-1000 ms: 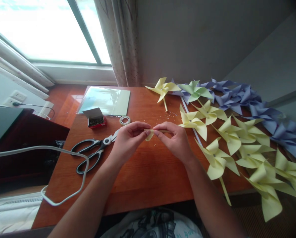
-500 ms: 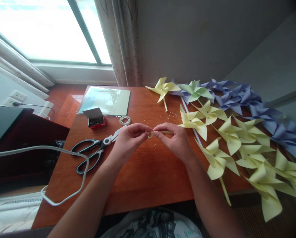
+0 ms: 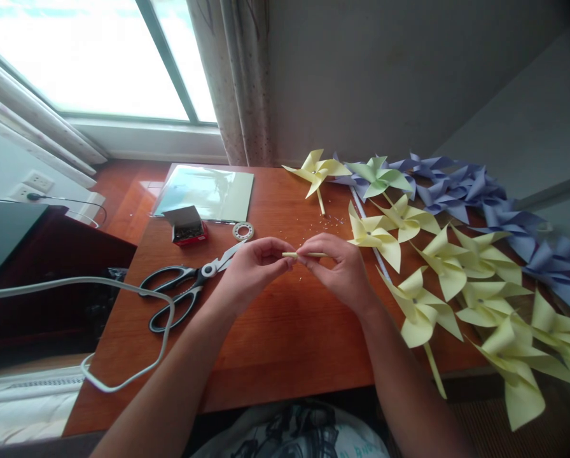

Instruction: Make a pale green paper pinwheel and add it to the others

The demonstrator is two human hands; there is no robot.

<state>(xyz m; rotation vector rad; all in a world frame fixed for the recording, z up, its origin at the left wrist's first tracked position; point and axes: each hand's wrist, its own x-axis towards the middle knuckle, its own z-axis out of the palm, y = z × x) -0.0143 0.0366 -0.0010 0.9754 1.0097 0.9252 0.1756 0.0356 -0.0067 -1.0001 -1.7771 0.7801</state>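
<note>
Between my two hands lies a thin pale-yellow paper stick (image 3: 317, 254), held level above the table. My left hand (image 3: 263, 264) pinches its left end with thumb and fingers. Further along the same stick, my right hand (image 3: 331, 257) is closed on it, fingertips nearly touching those of the left. Just left of my left hand, the scissors (image 3: 208, 270) lie with blades parted, the tips close to my knuckles. A roll of tape (image 3: 243, 231) rests beyond that hand. To the right of my right hand is a yellow paper pinwheel (image 3: 373, 234).
A small open box (image 3: 189, 233) of dark bits and a plastic-covered paper stack (image 3: 203, 191) sit at the back left. Purple pinwheels (image 3: 461, 191), a green pinwheel (image 3: 376, 176) and several yellow ones crowd the right. A white cable (image 3: 168, 331) loops over the left edge.
The paper at my left fingertips showed a small loose flap before; now it lies straight in line with the stick. My hands have hardly shifted.
</note>
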